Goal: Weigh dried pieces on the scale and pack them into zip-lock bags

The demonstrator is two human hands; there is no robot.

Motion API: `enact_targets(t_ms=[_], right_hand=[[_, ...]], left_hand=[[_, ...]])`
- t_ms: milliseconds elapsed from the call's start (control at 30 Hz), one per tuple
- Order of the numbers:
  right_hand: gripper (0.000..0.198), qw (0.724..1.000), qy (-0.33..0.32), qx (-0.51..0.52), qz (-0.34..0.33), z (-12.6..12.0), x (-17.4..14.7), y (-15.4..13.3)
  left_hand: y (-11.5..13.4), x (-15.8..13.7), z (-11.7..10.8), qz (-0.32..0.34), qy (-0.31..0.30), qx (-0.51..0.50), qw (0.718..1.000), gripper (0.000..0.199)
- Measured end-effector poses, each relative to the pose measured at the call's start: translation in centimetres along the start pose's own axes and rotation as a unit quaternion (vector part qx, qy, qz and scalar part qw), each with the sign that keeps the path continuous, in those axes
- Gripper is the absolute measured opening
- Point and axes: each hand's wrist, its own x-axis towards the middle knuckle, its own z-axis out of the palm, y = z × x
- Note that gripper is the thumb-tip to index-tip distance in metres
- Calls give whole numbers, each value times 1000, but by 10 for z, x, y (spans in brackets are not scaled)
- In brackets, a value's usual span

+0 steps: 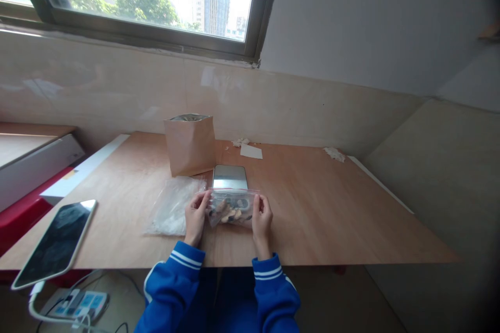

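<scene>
A clear zip-lock bag (234, 212) is held up over the wooden table, stretched between my two hands. Small light and dark pieces lie inside it; their kind is too small to make out. My left hand (196, 216) pinches the bag's upper left corner. On the opposite side, the fingers of my right hand (262, 218) grip its upper right edge. Just behind the bag lies a phone (230, 176), its near end covered. Left of my left hand rests a clear plastic bag (174, 208), flat on the tabletop.
A brown paper pouch (190, 146) with a silvery lining stands open at the back. Near it lie a white card (251, 152) and crumpled scraps (334, 154). At the left edge, a tablet (57, 242) has a cable plugged in, above a power strip (80, 303).
</scene>
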Motion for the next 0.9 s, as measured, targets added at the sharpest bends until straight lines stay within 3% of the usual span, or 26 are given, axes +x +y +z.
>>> enact_targets(t_ms=[300,633,900], right_hand=[[38,1000,21,13,-8,-1,-2,-6],[35,998,49,22,-17,0,-3,-6],[34,996,28,83,26,-2,-3,-10]], left_hand=[[4,-10,4,85,36,82,992,32],[2,-11,7,107,53,76,990,30],[5,-11,6,83,-25,70,994,29]])
